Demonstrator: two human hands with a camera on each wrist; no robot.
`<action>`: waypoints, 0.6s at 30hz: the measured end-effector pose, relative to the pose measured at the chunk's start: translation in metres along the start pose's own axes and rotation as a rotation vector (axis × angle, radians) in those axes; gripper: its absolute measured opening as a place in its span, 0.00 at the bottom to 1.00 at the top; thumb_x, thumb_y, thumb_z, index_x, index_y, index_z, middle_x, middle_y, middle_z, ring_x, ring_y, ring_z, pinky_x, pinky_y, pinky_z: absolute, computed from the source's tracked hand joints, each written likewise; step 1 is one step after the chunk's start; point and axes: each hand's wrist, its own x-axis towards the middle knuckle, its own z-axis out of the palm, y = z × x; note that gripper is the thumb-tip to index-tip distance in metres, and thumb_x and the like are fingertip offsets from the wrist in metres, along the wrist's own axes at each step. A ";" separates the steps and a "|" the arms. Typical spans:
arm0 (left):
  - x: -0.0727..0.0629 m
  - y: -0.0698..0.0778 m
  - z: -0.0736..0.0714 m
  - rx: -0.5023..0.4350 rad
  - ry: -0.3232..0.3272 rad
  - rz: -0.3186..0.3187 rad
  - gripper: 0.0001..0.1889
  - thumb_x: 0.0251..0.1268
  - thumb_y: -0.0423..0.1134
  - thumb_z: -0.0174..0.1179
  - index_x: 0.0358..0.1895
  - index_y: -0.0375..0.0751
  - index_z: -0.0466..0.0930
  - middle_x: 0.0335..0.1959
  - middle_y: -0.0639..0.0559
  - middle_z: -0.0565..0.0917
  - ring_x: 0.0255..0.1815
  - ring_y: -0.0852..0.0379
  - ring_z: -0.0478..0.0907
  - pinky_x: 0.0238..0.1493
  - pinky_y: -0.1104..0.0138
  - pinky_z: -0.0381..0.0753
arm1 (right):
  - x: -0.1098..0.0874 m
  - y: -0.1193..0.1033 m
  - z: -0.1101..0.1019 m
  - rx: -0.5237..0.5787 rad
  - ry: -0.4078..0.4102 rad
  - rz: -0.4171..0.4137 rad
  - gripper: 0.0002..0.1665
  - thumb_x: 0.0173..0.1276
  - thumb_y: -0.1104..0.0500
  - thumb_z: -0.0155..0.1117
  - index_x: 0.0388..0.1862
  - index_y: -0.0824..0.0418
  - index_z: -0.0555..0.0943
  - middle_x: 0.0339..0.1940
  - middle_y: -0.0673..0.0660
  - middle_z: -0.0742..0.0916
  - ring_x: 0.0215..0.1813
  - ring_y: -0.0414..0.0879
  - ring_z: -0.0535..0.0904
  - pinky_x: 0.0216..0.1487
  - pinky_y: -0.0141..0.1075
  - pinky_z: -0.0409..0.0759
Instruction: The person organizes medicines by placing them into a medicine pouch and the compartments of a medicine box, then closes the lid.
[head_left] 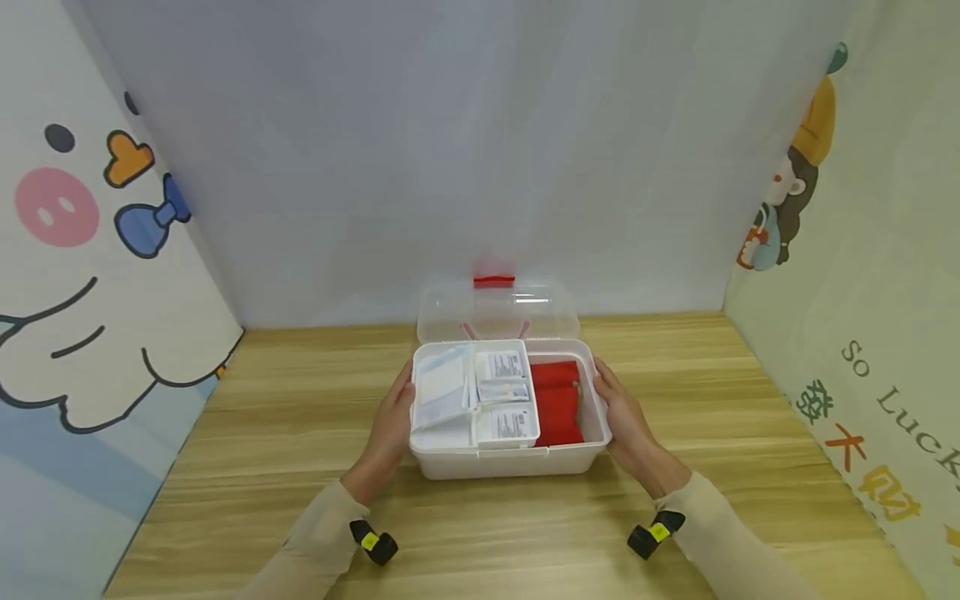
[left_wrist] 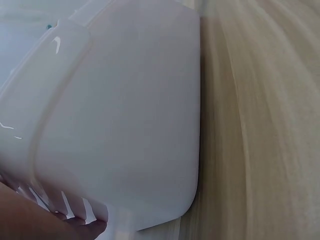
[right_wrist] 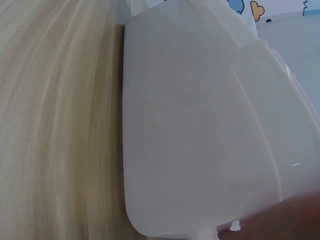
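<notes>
A white plastic first-aid box [head_left: 510, 465] stands on the table with its clear lid [head_left: 450, 313] tipped back. My left hand [head_left: 388, 427] holds the left end, and my right hand [head_left: 628, 427] holds the right end. Inside on the left sits a white tray [head_left: 438, 437] with a stack of flat packets [head_left: 442, 385] and several small printed packets [head_left: 513, 425]. A red pouch [head_left: 557, 408] lies in the deeper right part. In the left wrist view, fingertips [left_wrist: 90, 230] press against the slotted end; the right wrist view shows the other end wall [right_wrist: 190, 125].
The lid's red handle [head_left: 493, 282] is close to the grey backdrop [head_left: 480, 150]. Wood-grain table [head_left: 510, 542] surrounds the box. Printed cartoon panels flank the table, one on the left [head_left: 75, 317] and one on the right [head_left: 862, 317].
</notes>
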 end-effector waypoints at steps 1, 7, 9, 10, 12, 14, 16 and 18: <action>-0.002 0.000 0.000 -0.003 -0.003 -0.002 0.27 0.82 0.46 0.34 0.80 0.57 0.47 0.81 0.54 0.49 0.82 0.51 0.42 0.81 0.53 0.43 | -0.002 0.001 0.000 -0.002 -0.003 -0.001 0.31 0.82 0.49 0.33 0.81 0.40 0.46 0.76 0.56 0.62 0.70 0.50 0.61 0.71 0.43 0.62; -0.014 0.000 -0.003 -0.011 -0.007 0.016 0.26 0.82 0.44 0.31 0.79 0.57 0.47 0.81 0.55 0.50 0.82 0.52 0.42 0.81 0.53 0.42 | -0.012 0.004 0.004 0.008 -0.016 0.003 0.31 0.82 0.49 0.33 0.81 0.41 0.46 0.78 0.53 0.60 0.73 0.49 0.57 0.76 0.44 0.57; -0.018 0.000 -0.003 -0.013 -0.003 0.013 0.26 0.82 0.43 0.31 0.80 0.56 0.47 0.81 0.55 0.50 0.82 0.51 0.42 0.81 0.53 0.41 | -0.016 0.003 0.005 0.013 -0.014 0.008 0.31 0.82 0.50 0.33 0.81 0.41 0.46 0.77 0.53 0.60 0.73 0.50 0.58 0.76 0.45 0.57; -0.020 0.000 -0.003 -0.012 -0.001 0.008 0.27 0.82 0.43 0.31 0.80 0.56 0.47 0.81 0.54 0.50 0.82 0.51 0.42 0.81 0.52 0.41 | -0.017 0.003 0.006 0.004 -0.012 0.008 0.31 0.82 0.50 0.33 0.81 0.41 0.46 0.77 0.52 0.61 0.73 0.50 0.58 0.75 0.44 0.58; -0.022 0.000 -0.004 -0.013 -0.004 -0.002 0.27 0.82 0.44 0.32 0.80 0.55 0.47 0.81 0.53 0.49 0.82 0.49 0.42 0.81 0.51 0.42 | -0.020 0.002 0.005 -0.008 -0.005 0.013 0.31 0.82 0.49 0.34 0.81 0.40 0.48 0.72 0.51 0.66 0.69 0.48 0.62 0.69 0.41 0.64; -0.023 0.000 -0.006 -0.039 -0.018 -0.013 0.27 0.82 0.44 0.33 0.80 0.54 0.47 0.81 0.51 0.49 0.82 0.49 0.42 0.81 0.50 0.42 | -0.021 0.002 0.004 -0.005 -0.007 0.014 0.30 0.82 0.49 0.35 0.80 0.40 0.49 0.66 0.50 0.71 0.64 0.46 0.66 0.63 0.39 0.69; -0.022 -0.001 -0.009 -0.091 -0.052 -0.027 0.27 0.82 0.45 0.34 0.80 0.53 0.47 0.81 0.50 0.49 0.82 0.47 0.43 0.80 0.49 0.43 | -0.020 0.001 0.001 -0.017 -0.021 0.011 0.30 0.82 0.49 0.35 0.80 0.42 0.50 0.62 0.47 0.73 0.62 0.44 0.68 0.62 0.37 0.70; -0.020 -0.002 -0.013 -0.144 -0.086 -0.044 0.28 0.82 0.46 0.34 0.80 0.50 0.45 0.81 0.48 0.49 0.82 0.46 0.44 0.80 0.48 0.44 | -0.018 0.002 -0.001 -0.022 -0.041 0.011 0.30 0.82 0.49 0.35 0.80 0.44 0.49 0.61 0.47 0.73 0.61 0.43 0.69 0.61 0.37 0.71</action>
